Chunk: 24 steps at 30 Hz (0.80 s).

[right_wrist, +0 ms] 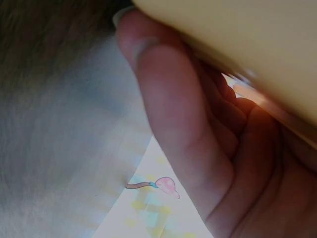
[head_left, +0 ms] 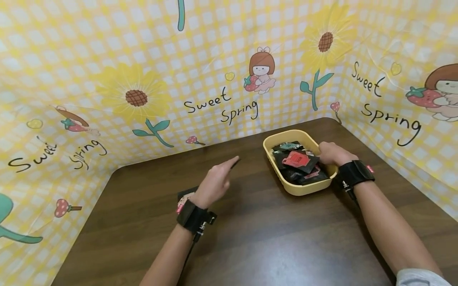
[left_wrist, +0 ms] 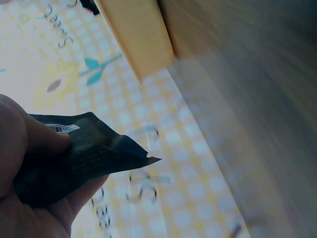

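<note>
Two hands work over a brown table (head_left: 250, 238): from the head view, the left hand (head_left: 214, 184) hovers mid-table pinching a dark sachet (head_left: 235, 162), while the right hand (head_left: 334, 154) grips the yellow tray (head_left: 282, 137) of packets. Left wrist view: thumb and fingers (left_wrist: 29, 144) pinch the sachet (left_wrist: 79, 156). Right wrist view: fingers (right_wrist: 173, 124) curl under the tray's wall (right_wrist: 237, 44).

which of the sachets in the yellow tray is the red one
The red sachet lies on top near the middle of the yellow tray; the sachets around it are black, and one at the far end bears a teal label.
</note>
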Each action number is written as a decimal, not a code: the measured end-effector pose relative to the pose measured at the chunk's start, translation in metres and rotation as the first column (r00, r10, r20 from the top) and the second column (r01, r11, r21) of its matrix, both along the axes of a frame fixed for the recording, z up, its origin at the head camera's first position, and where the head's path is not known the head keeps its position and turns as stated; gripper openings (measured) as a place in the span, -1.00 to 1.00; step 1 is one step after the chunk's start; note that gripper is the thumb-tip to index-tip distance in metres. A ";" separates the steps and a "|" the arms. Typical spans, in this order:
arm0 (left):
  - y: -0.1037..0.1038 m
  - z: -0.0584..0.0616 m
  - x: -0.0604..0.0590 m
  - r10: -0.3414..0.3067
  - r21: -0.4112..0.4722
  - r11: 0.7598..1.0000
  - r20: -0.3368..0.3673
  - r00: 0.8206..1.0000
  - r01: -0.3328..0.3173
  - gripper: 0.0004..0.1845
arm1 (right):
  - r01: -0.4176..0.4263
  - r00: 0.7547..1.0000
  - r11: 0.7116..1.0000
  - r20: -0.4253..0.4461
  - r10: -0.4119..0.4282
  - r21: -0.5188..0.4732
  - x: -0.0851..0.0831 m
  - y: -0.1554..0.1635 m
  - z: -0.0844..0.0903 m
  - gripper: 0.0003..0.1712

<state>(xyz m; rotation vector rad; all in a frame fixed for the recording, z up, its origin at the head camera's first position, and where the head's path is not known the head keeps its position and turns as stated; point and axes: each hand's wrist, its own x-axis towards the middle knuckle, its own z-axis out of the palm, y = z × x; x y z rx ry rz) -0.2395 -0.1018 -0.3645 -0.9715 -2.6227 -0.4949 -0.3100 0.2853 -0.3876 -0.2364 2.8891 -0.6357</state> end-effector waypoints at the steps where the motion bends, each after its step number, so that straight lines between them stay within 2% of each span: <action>1: 0.008 0.000 -0.002 -0.010 -0.005 1.000 0.001 1.000 0.010 -0.29 | 0.002 1.000 1.000 0.004 -0.002 -0.002 0.000 0.000 0.000 -0.69; 5: 0.040 0.001 -0.012 -0.056 -0.013 0.998 0.006 0.998 0.056 -0.26 | -0.002 1.000 1.000 0.006 0.002 -0.015 0.002 -0.001 -0.001 -0.72; 9: 0.072 0.003 -0.025 -0.112 -0.006 0.994 -0.026 0.993 0.112 -0.24 | -0.002 1.000 1.000 -0.004 0.002 -0.023 0.001 -0.002 -0.001 -0.71; 13: 0.098 0.005 -0.036 -0.163 -0.003 0.987 -0.036 0.986 0.163 -0.36 | 0.000 1.000 1.000 0.002 0.000 -0.020 0.001 -0.002 -0.003 -0.71; 17: 0.119 0.004 -0.043 -0.184 -0.023 0.983 -0.025 0.983 0.183 -0.45 | 0.007 1.000 1.000 0.006 -0.007 -0.015 0.001 -0.002 -0.004 -0.71; 24: 0.140 0.001 -0.054 -0.187 -0.017 0.982 -0.008 0.982 0.187 -0.46 | 0.017 1.000 1.000 0.000 -0.017 -0.010 0.002 -0.001 -0.001 -0.69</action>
